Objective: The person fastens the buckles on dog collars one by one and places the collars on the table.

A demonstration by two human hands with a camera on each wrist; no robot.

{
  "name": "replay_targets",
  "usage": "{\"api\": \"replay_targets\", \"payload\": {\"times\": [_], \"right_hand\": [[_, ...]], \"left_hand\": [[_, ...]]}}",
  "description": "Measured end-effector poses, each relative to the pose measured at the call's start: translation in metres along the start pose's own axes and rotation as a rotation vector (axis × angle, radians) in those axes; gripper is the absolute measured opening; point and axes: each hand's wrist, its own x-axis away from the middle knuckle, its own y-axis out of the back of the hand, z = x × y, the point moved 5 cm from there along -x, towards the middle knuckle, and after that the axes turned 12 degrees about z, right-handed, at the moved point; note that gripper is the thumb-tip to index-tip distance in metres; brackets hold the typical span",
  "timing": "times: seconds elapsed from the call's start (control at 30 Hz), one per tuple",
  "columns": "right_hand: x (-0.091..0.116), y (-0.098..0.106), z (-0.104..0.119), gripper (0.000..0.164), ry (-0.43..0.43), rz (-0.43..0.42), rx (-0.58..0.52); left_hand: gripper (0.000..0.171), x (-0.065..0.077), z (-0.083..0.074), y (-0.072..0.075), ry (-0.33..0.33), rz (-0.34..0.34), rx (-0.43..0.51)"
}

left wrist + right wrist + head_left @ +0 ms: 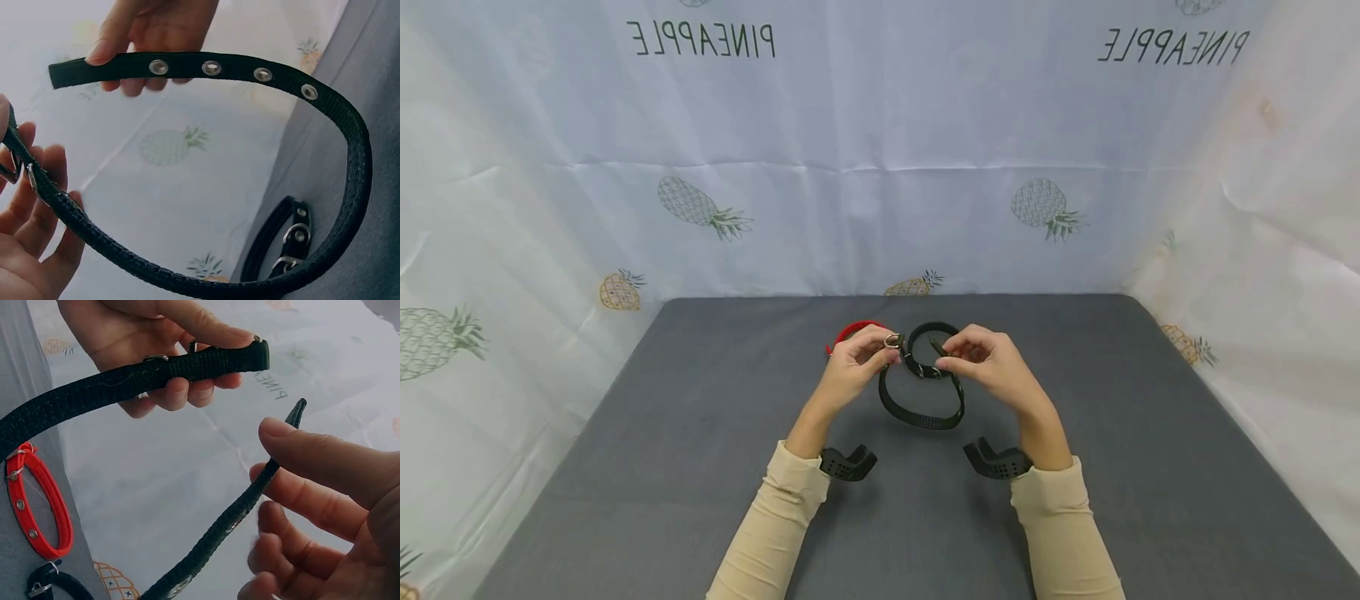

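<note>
A dark green collar [922, 419] hangs in an open loop above the table, its two ends apart. My left hand [847, 367] pinches the buckle end, where a metal buckle [892, 341] shows. With thumb and fingers my right hand [988, 364] holds the free end. Metal-rimmed holes run along that end in the left wrist view, where the strap [359, 162] curves round between both hands. Behind the hands lie a black collar [933, 326], fastened in a ring, and a red collar [62, 512], partly hidden by my left hand in the head view.
A grey table [700, 433] spreads beneath the hands. White cloth [880, 225] printed with pineapples rises along its back and sides. Each wrist carries a black strapped-on mount, such as the left mount [847, 464].
</note>
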Motion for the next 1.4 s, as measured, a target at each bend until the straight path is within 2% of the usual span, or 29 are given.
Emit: {"api": "replay_targets", "payload": {"times": [0.13,0.3,0.43,0.7,0.83,1.03,1.4], "right_hand": [[-0.001,-0.003,0.002,0.019,0.006,0.048,-0.03],[-0.002,-0.008,0.004,0.02,0.031,0.102,-0.127],[-0.001,-0.008,0.006,0.021,0.06,0.063,-0.121],[0.0,-0.005,0.009,0.023,0.104,-0.011,-0.122],[0.0,-0.005,0.01,0.025,0.126,-0.028,-0.126],[0.001,-0.004,0.011,0.019,0.099,-0.031,-0.089],[0.002,-0.006,0.014,0.021,0.076,-0.004,-0.047]], "left_hand": [[0.052,-0.001,-0.001,-0.003,0.018,0.012,0.057],[0.045,0.0,-0.004,-0.004,0.005,-0.001,0.068],[0.042,0.0,-0.005,-0.004,-0.005,0.005,0.08],[0.046,-0.001,-0.008,-0.006,-0.041,0.075,0.049],[0.04,0.0,-0.01,-0.005,-0.015,0.083,-0.014],[0.021,0.001,-0.014,-0.002,-0.019,0.05,-0.204],[0.022,0.0,-0.017,-0.003,0.005,0.065,-0.343]]}}
